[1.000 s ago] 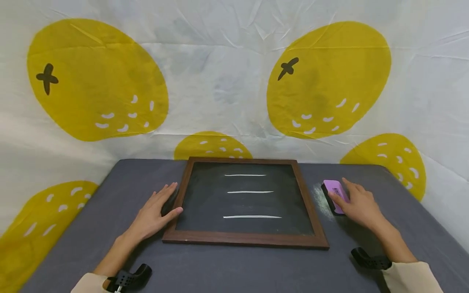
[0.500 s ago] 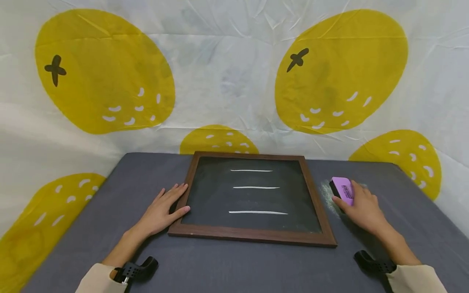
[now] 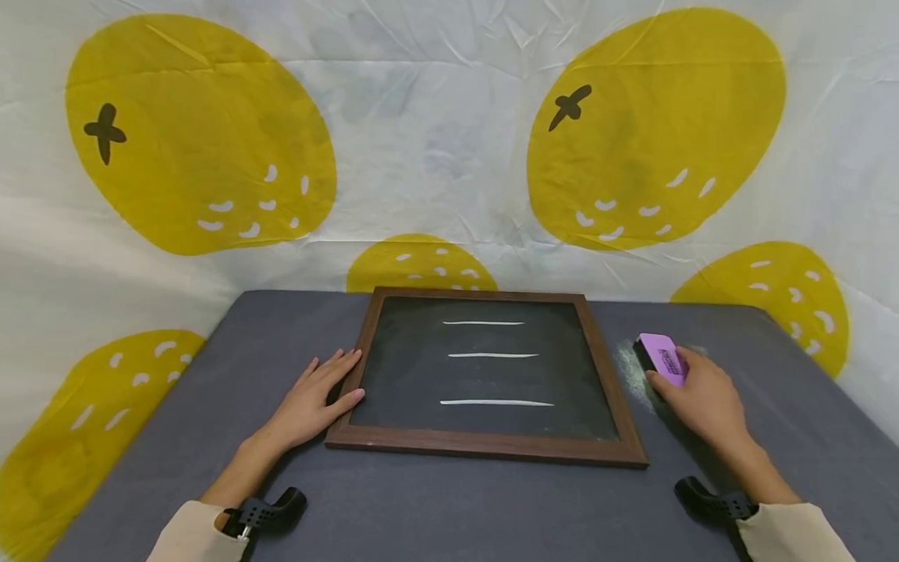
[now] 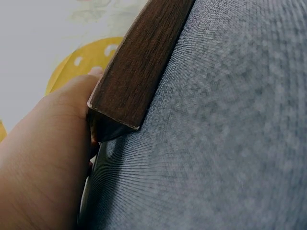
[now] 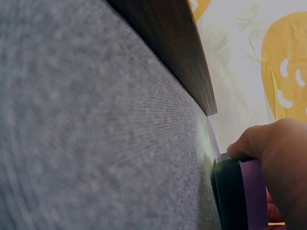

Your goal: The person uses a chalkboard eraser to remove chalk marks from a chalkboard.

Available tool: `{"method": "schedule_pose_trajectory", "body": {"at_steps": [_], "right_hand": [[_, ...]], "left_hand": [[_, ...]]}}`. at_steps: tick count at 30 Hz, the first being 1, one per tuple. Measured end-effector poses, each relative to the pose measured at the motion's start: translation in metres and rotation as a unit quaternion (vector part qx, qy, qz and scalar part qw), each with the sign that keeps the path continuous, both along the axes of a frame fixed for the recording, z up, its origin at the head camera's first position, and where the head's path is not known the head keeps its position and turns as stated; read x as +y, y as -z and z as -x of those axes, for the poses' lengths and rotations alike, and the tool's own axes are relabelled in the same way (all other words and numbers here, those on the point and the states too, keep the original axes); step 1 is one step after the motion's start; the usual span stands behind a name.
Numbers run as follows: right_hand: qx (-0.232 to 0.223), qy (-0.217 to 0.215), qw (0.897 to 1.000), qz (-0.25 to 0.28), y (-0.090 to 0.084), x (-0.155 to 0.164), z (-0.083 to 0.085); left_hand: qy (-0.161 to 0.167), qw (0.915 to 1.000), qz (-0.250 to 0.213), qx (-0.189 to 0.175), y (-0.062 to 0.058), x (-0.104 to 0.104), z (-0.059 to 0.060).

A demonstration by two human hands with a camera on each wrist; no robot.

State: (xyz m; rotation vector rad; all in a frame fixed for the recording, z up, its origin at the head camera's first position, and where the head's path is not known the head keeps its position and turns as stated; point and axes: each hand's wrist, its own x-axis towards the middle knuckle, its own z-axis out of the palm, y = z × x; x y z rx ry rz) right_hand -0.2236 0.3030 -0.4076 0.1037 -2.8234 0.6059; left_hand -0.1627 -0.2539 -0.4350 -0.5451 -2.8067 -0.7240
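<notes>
A small chalkboard in a brown wooden frame lies on the grey table, with three white chalk lines across it. My left hand rests at its left side, fingers spread and thumb over the frame's edge. To the right of the board, my right hand grips a purple chalkboard eraser with a black felt underside. In the right wrist view the thumb presses the end of the eraser, felt side facing the cloth; the other fingers are mostly hidden behind it.
Chalk dust whitens the grey tablecloth beside the eraser. Behind the table hangs a white cloth printed with yellow fruit shapes. Each wrist wears a black camera mount.
My right hand has closed around the eraser, which has turned slightly and tipped up on one side. The left hand stays by the frame. The head view has shifted a little.
</notes>
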Motion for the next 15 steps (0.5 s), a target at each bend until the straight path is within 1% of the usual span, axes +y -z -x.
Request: {"method": "schedule_pose_trajectory", "body": {"at_steps": [5,8,13,15], "right_hand": [[0.000,0.003,1.000,0.001,-0.001,0.000,-0.002],[0.007,-0.005,1.000,0.000,-0.003,0.000,-0.002],[0.030,-0.028,0.999,-0.002,-0.016,-0.008,0.002],[0.027,-0.035,0.999,-0.002,-0.023,-0.013,0.005]], "left_hand": [[0.002,1.0000,-0.007,0.000,-0.001,0.000,-0.002],[0.003,1.0000,-0.008,0.002,0.000,0.001,-0.003],[-0.001,0.9998,0.003,0.021,0.001,0.000,-0.001],[-0.003,0.9997,0.007,0.024,0.001,0.000,0.000]]}}
